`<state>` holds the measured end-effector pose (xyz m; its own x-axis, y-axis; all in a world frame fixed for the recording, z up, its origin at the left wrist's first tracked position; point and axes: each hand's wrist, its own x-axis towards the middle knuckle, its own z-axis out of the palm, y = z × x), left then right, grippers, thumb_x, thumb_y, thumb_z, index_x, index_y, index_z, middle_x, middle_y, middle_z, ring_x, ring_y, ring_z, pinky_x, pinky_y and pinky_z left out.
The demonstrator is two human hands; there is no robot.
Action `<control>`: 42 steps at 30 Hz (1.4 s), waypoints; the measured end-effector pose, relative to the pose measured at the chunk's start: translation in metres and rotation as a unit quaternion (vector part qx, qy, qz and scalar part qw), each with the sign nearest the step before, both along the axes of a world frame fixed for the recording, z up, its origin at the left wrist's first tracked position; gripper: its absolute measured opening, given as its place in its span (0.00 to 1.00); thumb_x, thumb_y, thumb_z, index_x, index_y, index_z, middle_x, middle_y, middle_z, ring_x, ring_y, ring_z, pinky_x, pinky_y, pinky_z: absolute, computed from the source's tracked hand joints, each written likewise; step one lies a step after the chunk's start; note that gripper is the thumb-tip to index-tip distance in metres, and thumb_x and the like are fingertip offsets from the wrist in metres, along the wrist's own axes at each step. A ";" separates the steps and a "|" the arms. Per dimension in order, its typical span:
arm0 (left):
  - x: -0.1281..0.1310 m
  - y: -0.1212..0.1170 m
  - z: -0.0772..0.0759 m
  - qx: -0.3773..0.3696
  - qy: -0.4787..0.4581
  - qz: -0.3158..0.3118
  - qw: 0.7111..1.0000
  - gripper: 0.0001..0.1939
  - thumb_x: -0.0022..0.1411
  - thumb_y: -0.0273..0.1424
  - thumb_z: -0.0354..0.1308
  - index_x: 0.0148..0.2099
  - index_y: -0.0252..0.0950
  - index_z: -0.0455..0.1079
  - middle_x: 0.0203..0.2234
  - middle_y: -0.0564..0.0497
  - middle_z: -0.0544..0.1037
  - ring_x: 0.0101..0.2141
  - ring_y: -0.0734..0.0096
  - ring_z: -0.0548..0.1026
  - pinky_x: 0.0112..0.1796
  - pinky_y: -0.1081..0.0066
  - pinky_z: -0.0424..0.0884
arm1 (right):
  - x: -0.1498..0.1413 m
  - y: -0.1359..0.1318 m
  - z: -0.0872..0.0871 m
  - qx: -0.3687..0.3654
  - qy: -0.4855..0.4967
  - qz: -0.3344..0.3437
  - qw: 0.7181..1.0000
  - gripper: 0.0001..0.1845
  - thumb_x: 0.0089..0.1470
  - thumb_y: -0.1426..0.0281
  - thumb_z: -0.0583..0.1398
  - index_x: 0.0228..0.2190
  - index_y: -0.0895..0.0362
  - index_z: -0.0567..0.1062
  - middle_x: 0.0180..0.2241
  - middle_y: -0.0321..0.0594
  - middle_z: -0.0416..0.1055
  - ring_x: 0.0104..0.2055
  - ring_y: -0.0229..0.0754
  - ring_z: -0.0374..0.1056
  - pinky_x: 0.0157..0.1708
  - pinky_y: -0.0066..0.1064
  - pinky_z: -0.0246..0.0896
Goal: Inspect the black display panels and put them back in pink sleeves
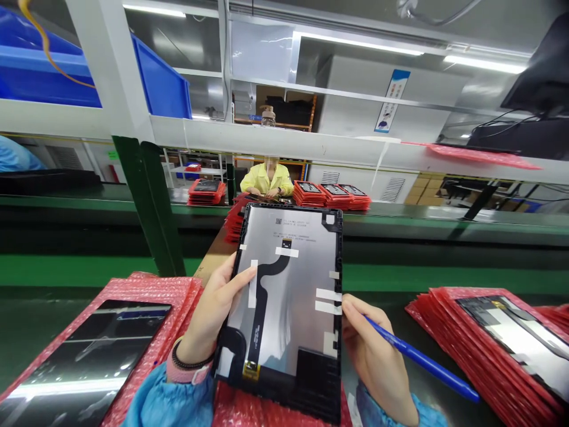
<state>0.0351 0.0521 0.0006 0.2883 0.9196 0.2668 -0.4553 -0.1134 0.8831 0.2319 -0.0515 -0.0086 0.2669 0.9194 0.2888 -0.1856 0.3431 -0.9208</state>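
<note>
A tablet screen assembly (297, 308), its silver back facing me, is held up and tilted in front of me. A black ribbon cable and several strips of white tape lie across its back. My left hand (217, 302) grips the left edge, thumb resting on the back by a tape strip. At the right edge, my right hand (373, 344) pinches the frame beside two tape strips. A blue pen-like stick (427, 359) also sits in the right hand, pointing down to the right. Red bubble wrap (262, 409) lies below the assembly.
Left, a dark glossy screen (89, 356) lies on red bubble-wrap sheets. Right, another silver-backed panel (520, 338) tops a red stack (471, 350). Across the green-edged bench, a person in yellow (267, 178) works near more red stacks (331, 196). A green post (151, 207) stands front left.
</note>
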 end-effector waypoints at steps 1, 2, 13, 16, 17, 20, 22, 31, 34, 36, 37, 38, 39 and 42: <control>0.000 0.000 0.000 0.002 0.002 0.003 1.000 0.22 0.57 0.34 0.65 0.54 0.40 0.72 0.46 0.51 0.80 0.48 0.63 0.76 0.46 0.72 0.72 | 0.000 0.000 0.000 0.000 0.001 -0.005 1.000 0.19 0.53 0.59 0.63 0.17 0.56 0.69 0.19 0.32 0.55 0.23 0.36 0.48 0.22 0.28 0.46; 0.000 -0.001 0.000 0.006 0.008 0.007 1.000 0.21 0.57 0.34 0.65 0.54 0.41 0.72 0.46 0.52 0.80 0.47 0.64 0.76 0.47 0.73 0.71 | 0.000 0.001 -0.001 -0.002 -0.003 -0.011 1.000 0.20 0.53 0.58 0.62 0.17 0.56 0.68 0.19 0.32 0.54 0.23 0.36 0.48 0.21 0.28 0.46; -0.001 -0.008 0.000 0.051 0.087 0.038 0.994 0.19 0.57 0.35 0.64 0.52 0.41 0.72 0.36 0.54 0.80 0.32 0.74 0.75 0.33 0.78 0.72 | -0.001 0.004 -0.005 -0.054 -0.209 -0.145 0.966 0.25 0.55 0.53 0.59 0.17 0.54 0.58 0.19 0.29 0.48 0.23 0.35 0.44 0.23 0.30 0.41; -0.001 -0.007 0.000 0.085 0.109 0.073 0.988 0.13 0.57 0.35 0.64 0.45 0.38 0.75 0.31 0.54 0.78 0.32 0.74 0.74 0.33 0.79 0.70 | -0.001 0.009 -0.004 -0.061 -0.209 -0.152 0.964 0.24 0.53 0.54 0.61 0.17 0.55 0.62 0.18 0.29 0.53 0.22 0.34 0.49 0.22 0.29 0.45; -0.002 -0.008 0.001 0.099 0.117 0.084 0.985 0.12 0.57 0.35 0.64 0.43 0.37 0.76 0.29 0.54 0.78 0.32 0.73 0.74 0.33 0.78 0.70 | 0.000 0.011 -0.005 -0.063 -0.203 -0.153 0.965 0.22 0.53 0.55 0.62 0.18 0.55 0.65 0.18 0.30 0.58 0.22 0.35 0.53 0.23 0.28 0.49; -0.004 -0.008 0.001 0.161 0.155 0.132 0.966 0.10 0.58 0.35 0.62 0.40 0.35 0.76 0.25 0.54 0.76 0.28 0.73 0.73 0.30 0.77 0.70 | 0.002 0.014 -0.006 -0.028 -0.116 -0.161 0.980 0.12 0.52 0.59 0.65 0.35 0.53 0.76 0.34 0.35 0.76 0.39 0.43 0.71 0.40 0.30 0.65; -0.006 -0.009 0.000 0.215 0.195 0.165 0.943 0.09 0.59 0.34 0.61 0.37 0.34 0.76 0.21 0.55 0.75 0.23 0.74 0.71 0.25 0.77 0.68 | 0.001 0.014 -0.005 0.015 -0.010 -0.139 0.990 0.18 0.53 0.61 0.65 0.46 0.49 0.74 0.50 0.39 0.74 0.54 0.49 0.68 0.54 0.39 0.62; -0.005 -0.002 -0.006 0.631 0.235 0.089 0.734 0.20 0.63 0.18 0.51 0.55 0.33 0.70 0.44 0.45 0.82 0.44 0.67 0.80 0.46 0.73 0.74 | -0.001 0.013 -0.006 -0.053 0.266 0.088 0.958 0.35 0.36 0.41 0.66 0.44 0.46 0.78 0.55 0.40 0.71 0.61 0.58 0.61 0.61 0.57 0.50; -0.003 0.001 -0.007 0.678 0.244 0.086 0.688 0.18 0.65 0.20 0.49 0.55 0.32 0.70 0.46 0.44 0.81 0.50 0.65 0.76 0.51 0.68 0.73 | 0.003 0.011 -0.010 -0.100 0.294 0.030 0.950 0.31 0.29 0.43 0.70 0.34 0.46 0.82 0.44 0.38 0.79 0.57 0.57 0.66 0.62 0.54 0.50; -0.002 0.002 -0.008 0.684 0.243 0.087 0.683 0.16 0.66 0.21 0.51 0.53 0.31 0.72 0.46 0.44 0.81 0.51 0.65 0.76 0.51 0.68 0.73 | 0.003 0.008 -0.010 -0.109 0.305 0.001 0.946 0.29 0.26 0.45 0.71 0.32 0.46 0.82 0.40 0.37 0.81 0.53 0.58 0.70 0.61 0.54 0.52; -0.001 0.002 -0.009 0.684 0.239 0.086 0.684 0.15 0.66 0.21 0.51 0.52 0.31 0.72 0.46 0.43 0.81 0.51 0.66 0.76 0.52 0.68 0.73 | 0.002 0.007 -0.009 -0.103 0.308 -0.005 0.946 0.28 0.27 0.46 0.72 0.32 0.46 0.82 0.39 0.37 0.81 0.51 0.57 0.72 0.60 0.54 0.54; -0.001 0.002 -0.009 0.685 0.234 0.088 0.685 0.16 0.65 0.21 0.51 0.53 0.30 0.72 0.46 0.43 0.81 0.51 0.66 0.76 0.52 0.68 0.73 | 0.001 0.005 -0.008 -0.092 0.309 -0.006 0.946 0.26 0.28 0.46 0.72 0.31 0.46 0.82 0.38 0.36 0.81 0.49 0.57 0.73 0.59 0.53 0.56; -0.002 0.002 -0.010 0.686 0.230 0.091 0.684 0.16 0.66 0.20 0.51 0.54 0.30 0.71 0.46 0.43 0.81 0.51 0.66 0.75 0.52 0.67 0.72 | 0.000 0.003 -0.007 -0.080 0.309 -0.007 0.948 0.25 0.29 0.47 0.72 0.31 0.46 0.82 0.38 0.36 0.81 0.48 0.56 0.74 0.58 0.52 0.58; -0.005 -0.001 -0.010 0.690 0.233 0.103 0.678 0.19 0.66 0.20 0.50 0.58 0.32 0.68 0.47 0.43 0.80 0.52 0.65 0.75 0.53 0.65 0.72 | 0.002 -0.001 -0.010 -0.056 0.288 -0.001 0.956 0.19 0.35 0.49 0.70 0.29 0.46 0.83 0.37 0.38 0.81 0.43 0.54 0.76 0.52 0.51 0.65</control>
